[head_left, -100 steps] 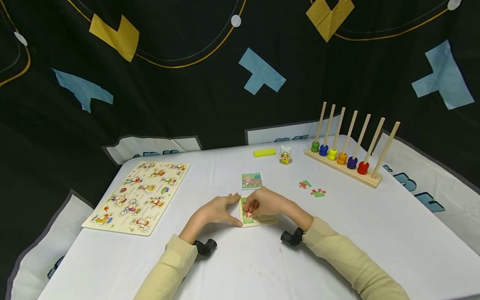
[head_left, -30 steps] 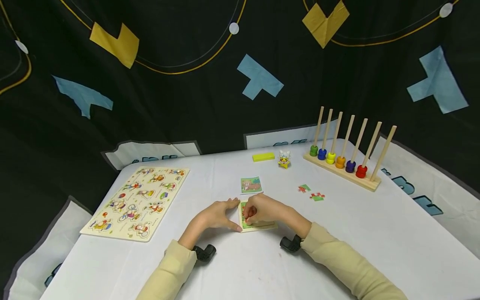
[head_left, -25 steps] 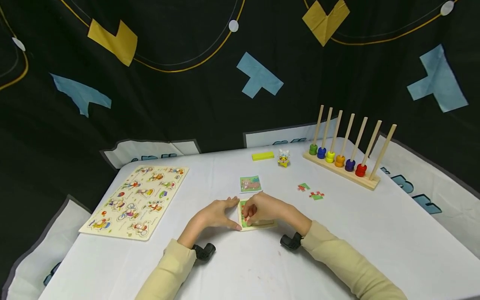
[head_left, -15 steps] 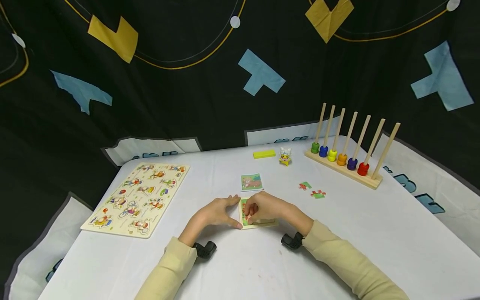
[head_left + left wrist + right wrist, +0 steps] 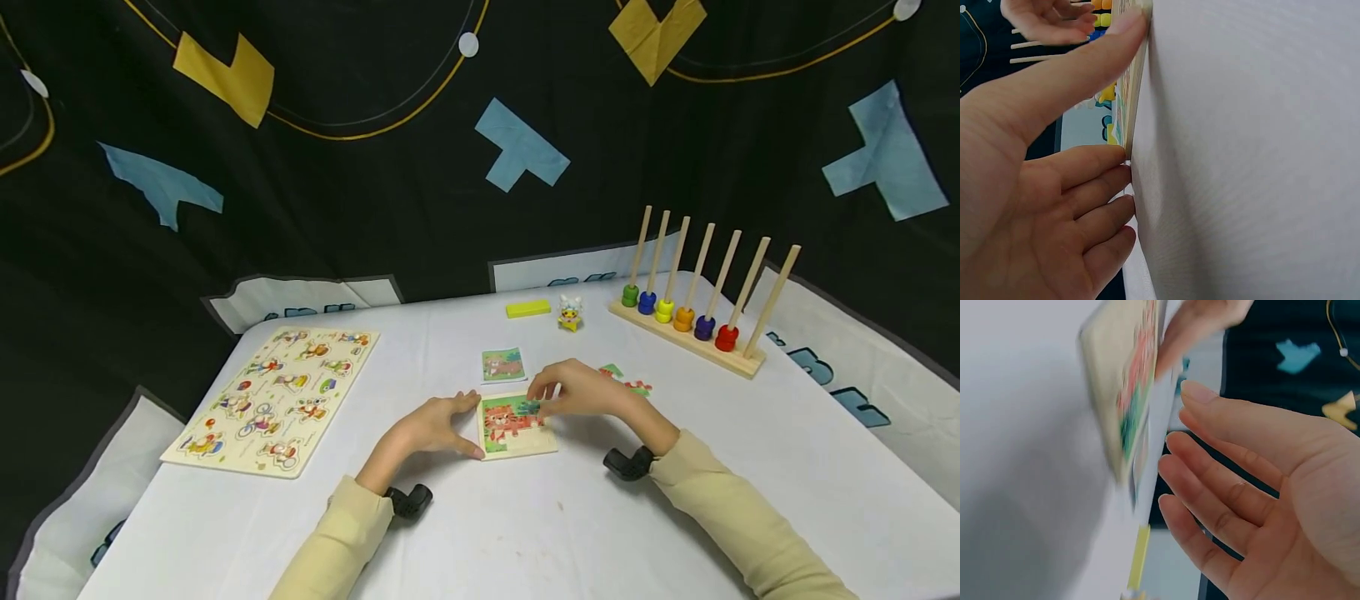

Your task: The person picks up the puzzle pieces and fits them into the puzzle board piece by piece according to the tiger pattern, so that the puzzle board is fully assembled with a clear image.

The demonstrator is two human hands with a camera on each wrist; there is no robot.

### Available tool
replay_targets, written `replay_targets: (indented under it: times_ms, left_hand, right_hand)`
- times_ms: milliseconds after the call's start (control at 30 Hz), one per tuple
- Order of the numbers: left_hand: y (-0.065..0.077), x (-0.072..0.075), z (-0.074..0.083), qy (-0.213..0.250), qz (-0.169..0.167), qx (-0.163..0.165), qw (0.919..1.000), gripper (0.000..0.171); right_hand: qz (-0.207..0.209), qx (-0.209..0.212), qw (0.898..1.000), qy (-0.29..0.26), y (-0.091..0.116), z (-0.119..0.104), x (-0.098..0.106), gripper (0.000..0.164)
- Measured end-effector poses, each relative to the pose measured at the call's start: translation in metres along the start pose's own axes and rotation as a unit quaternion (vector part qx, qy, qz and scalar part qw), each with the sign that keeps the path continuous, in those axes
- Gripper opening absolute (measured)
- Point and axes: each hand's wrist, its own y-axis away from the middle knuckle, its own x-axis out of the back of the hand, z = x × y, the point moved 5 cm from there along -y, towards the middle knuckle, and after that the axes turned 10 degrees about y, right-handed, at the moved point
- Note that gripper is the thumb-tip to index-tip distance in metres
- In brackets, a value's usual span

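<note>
A small wooden jigsaw tray (image 5: 538, 440) lies on the white table, a red animal picture (image 5: 504, 420) filling its left and upper parts and bare wood at lower right. My left hand (image 5: 431, 431) touches the tray's left edge, with the thumb at the near corner and a fingertip at the far one; the left wrist view shows its fingers (image 5: 1094, 169) extended along the rim. Off the tray's right side hovers my right hand (image 5: 579, 390), loosely spread. In the right wrist view there is a gap between its thumb and fingers (image 5: 1210, 481), with nothing held.
Two loose jigsaw pieces (image 5: 639, 387) lie beyond the right hand, partly covered by it. A picture card (image 5: 502, 367) sits behind the tray. Farther back are a yellow block (image 5: 528, 309), a small figurine (image 5: 570, 313) and a peg rack (image 5: 690, 340). A large puzzle board (image 5: 277, 400) lies left.
My right hand has let go and lifted from the tray toward the right and back, uncovering the red picture. The left hand stays at the tray's left edge.
</note>
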Motion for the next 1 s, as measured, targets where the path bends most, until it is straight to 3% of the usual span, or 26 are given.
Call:
replay_targets:
  times_ms: [167, 433, 667, 1000]
  left_hand:
    - [-0.001, 0.0, 0.001, -0.002, 0.001, -0.005, 1.0, 0.098]
    - [0.0, 0.0, 0.001, 0.004, -0.001, 0.002, 1.0, 0.097]
    - [-0.001, 0.0, 0.001, 0.003, -0.002, 0.001, 1.0, 0.097]
    - [0.0, 0.001, 0.001, -0.004, -0.003, -0.001, 1.0, 0.098]
  right_hand:
    - [0.011, -0.036, 0.999, 0.013, 0.021, 0.024, 0.015, 0.022]
    - [0.019, -0.06, 0.998, 0.014, 0.055, 0.055, 0.027, 0.022]
    - [0.025, -0.113, 0.993, 0.009, 0.088, 0.082, 0.035, 0.026]
    - [0.029, -0.166, 0.986, 0.017, 0.099, 0.097, 0.035, 0.025]
